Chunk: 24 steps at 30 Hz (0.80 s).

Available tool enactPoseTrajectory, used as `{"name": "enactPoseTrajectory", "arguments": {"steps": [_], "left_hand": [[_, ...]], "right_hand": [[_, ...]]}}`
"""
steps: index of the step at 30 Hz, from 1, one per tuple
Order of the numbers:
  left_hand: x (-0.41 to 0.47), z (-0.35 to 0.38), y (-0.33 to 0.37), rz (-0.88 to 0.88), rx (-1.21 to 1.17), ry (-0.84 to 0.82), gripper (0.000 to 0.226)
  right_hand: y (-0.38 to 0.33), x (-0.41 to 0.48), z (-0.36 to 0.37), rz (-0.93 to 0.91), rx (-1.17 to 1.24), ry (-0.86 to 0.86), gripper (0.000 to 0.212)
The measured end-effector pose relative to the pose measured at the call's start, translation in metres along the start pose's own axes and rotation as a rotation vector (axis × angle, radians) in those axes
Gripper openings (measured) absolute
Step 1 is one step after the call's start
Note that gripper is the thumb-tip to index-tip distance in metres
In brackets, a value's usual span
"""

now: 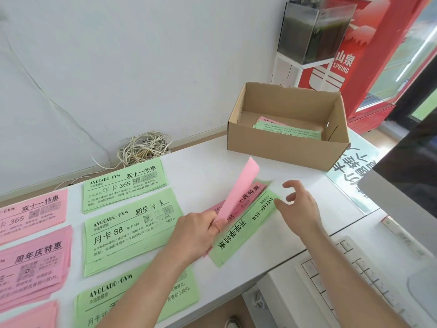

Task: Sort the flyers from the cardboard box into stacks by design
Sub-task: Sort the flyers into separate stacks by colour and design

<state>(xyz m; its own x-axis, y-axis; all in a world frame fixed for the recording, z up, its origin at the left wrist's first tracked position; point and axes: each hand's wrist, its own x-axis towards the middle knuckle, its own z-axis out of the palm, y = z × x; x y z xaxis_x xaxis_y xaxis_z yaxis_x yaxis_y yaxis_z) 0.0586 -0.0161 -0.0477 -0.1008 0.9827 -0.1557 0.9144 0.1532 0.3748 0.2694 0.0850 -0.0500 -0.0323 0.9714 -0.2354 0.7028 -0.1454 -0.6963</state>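
My left hand [198, 230] pinches a pink flyer [238, 190] by its near edge and lifts it, blank side showing, off a small mixed pile [238, 230] of pink and green flyers on the white table. My right hand [296, 204] hovers open just right of that pile, fingers loosely spread, holding nothing. The cardboard box [283, 147] stands at the back right with a few flyers [286, 130] left inside. Sorted stacks lie to the left: three green stacks [123, 185] [127, 230] [132, 297] and pink stacks [35, 211] [35, 263] [30, 316].
A white keyboard [350, 275] and the edge of a monitor [406, 176] sit at the right. A coil of white cable [144, 147] lies on the floor by the wall. A fish tank [314, 29] and a red fridge [378, 55] stand behind the box.
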Motion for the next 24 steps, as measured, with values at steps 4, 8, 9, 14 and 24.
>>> {"name": "enactPoseTrajectory", "arguments": {"steps": [4,8,9,14,24], "left_hand": [[-0.001,0.003,0.001,0.044,0.08,0.036,0.022],[-0.003,0.009,-0.003,0.055,0.117,0.07,0.071],[-0.004,0.008,-0.004,0.067,0.091,0.061,0.084],[-0.006,0.007,-0.001,0.172,0.215,0.014,0.054],[-0.01,0.012,0.018,0.169,0.337,-0.034,0.067]], "right_hand": [[-0.009,-0.002,0.001,0.14,0.493,-0.076,0.019],[-0.003,0.0,-0.001,0.089,0.477,-0.067,0.03],[-0.003,0.001,0.0,0.075,0.422,-0.073,0.036],[-0.003,0.005,0.0,0.049,0.102,-0.056,0.033],[-0.026,0.008,-0.012,0.18,0.959,-0.194,0.042]]}}
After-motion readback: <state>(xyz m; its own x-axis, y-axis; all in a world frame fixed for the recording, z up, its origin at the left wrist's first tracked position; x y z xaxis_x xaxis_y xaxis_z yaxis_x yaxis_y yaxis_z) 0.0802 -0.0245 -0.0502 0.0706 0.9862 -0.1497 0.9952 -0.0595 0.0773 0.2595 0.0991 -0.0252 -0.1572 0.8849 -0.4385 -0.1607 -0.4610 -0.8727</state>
